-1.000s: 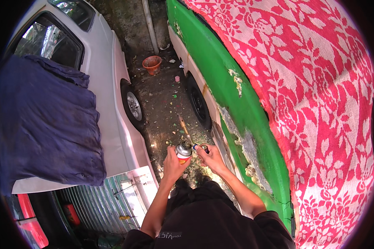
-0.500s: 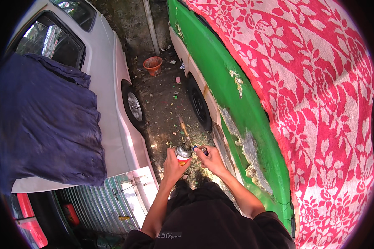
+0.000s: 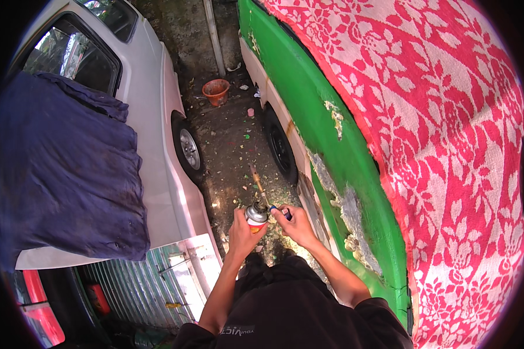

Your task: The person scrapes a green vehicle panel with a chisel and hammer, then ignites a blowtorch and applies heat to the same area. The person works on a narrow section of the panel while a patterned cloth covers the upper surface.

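My left hand (image 3: 244,232) is wrapped round a gas canister (image 3: 257,216) with a silver domed top and a red and white side, held at waist height. My right hand (image 3: 298,225) grips the dark blue handle of a blowtorch head (image 3: 260,187). The torch's brass-coloured tube points away from me, over the ground. Its base is right at the canister's top; whether the two are joined I cannot tell. No flame shows at the nozzle. Both hands are close together, just in front of my body.
To the right stands a green car (image 3: 314,128) with scraped, peeling patches (image 3: 350,215), partly under a red and white floral cloth (image 3: 448,145). On the left is a white vehicle (image 3: 157,134) draped with dark blue cloth (image 3: 75,174). An orange pot (image 3: 216,93) sits beyond, among scattered paint flakes.
The view has shifted very slightly. Both hands hold the canister and the torch much as before.
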`<act>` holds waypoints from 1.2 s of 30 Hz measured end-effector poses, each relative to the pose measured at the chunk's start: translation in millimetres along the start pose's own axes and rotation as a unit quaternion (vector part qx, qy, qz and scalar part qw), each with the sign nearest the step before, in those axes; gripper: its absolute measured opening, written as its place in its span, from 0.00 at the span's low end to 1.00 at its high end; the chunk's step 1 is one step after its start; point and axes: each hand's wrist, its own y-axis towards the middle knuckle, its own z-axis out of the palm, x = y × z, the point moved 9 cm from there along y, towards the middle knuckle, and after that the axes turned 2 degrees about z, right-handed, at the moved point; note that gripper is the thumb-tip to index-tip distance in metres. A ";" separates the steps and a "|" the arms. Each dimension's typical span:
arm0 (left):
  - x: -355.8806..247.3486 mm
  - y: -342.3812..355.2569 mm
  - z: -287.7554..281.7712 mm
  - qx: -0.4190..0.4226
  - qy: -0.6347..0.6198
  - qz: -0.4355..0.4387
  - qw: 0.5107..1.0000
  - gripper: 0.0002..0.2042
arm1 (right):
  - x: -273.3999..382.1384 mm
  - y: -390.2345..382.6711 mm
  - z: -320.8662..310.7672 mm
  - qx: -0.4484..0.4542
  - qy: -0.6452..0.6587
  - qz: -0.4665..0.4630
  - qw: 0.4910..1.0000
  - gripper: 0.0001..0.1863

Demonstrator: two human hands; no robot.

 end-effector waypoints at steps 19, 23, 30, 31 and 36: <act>1.8 -1.7 -3.0 -0.017 -0.014 0.009 1.000 0.35 | -11.9 0.5 11.6 0.021 0.093 0.044 0.994 0.16; 2.2 -3.1 -1.6 -0.017 -0.020 0.006 1.000 0.34 | -16.2 0.2 13.0 0.027 0.132 0.069 0.988 0.16; -0.4 -1.2 -8.1 -0.004 -0.085 0.001 0.996 0.32 | -9.0 -2.6 9.1 0.052 0.150 0.080 0.984 0.18; 4.6 -1.0 -5.2 0.012 -0.138 -0.010 0.990 0.31 | -11.4 -0.5 1.5 0.050 0.165 0.076 0.982 0.18; 54.3 -21.1 -1.6 0.017 -0.353 -0.051 0.934 0.27 | -10.3 11.6 -17.5 0.040 0.276 0.099 0.955 0.16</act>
